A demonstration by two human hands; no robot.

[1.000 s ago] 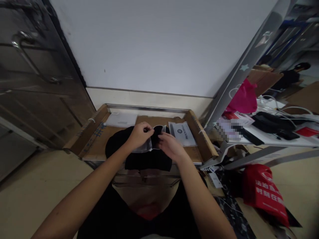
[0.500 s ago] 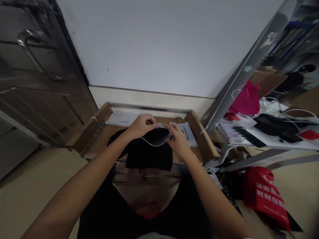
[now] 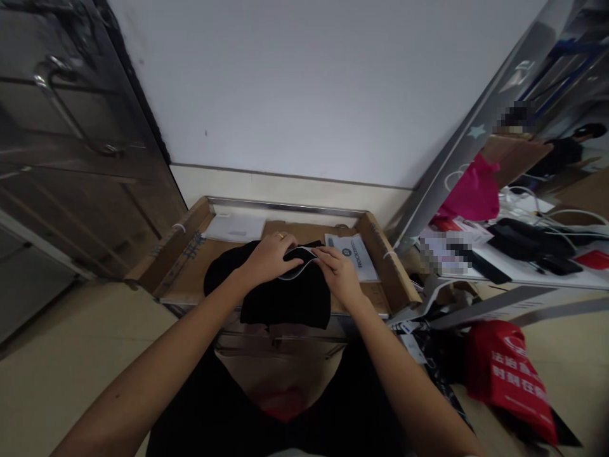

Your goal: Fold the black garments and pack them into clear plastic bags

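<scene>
A black cloth item lies over the front edge of a cardboard-lined tray, its lower part hanging down. Its kind is not clear. It has an opening with a pale rim, now narrow. My left hand, with a ring on one finger, holds the left side of that rim. Its thumb lies across the opening while the other fingers are bent on the far side. On the right side, my right hand pinches the rim between thumb and fingers.
The cardboard tray has raised sides and holds a white packet and a printed packet. On the right stands a cluttered white table, with a red bag below. A metal door is at left; a person is far right.
The opening has narrowed and lies lower against the cloth. My left hand has shifted slightly left and down, its thumb now over the opening. My right hand stays at the right rim.
</scene>
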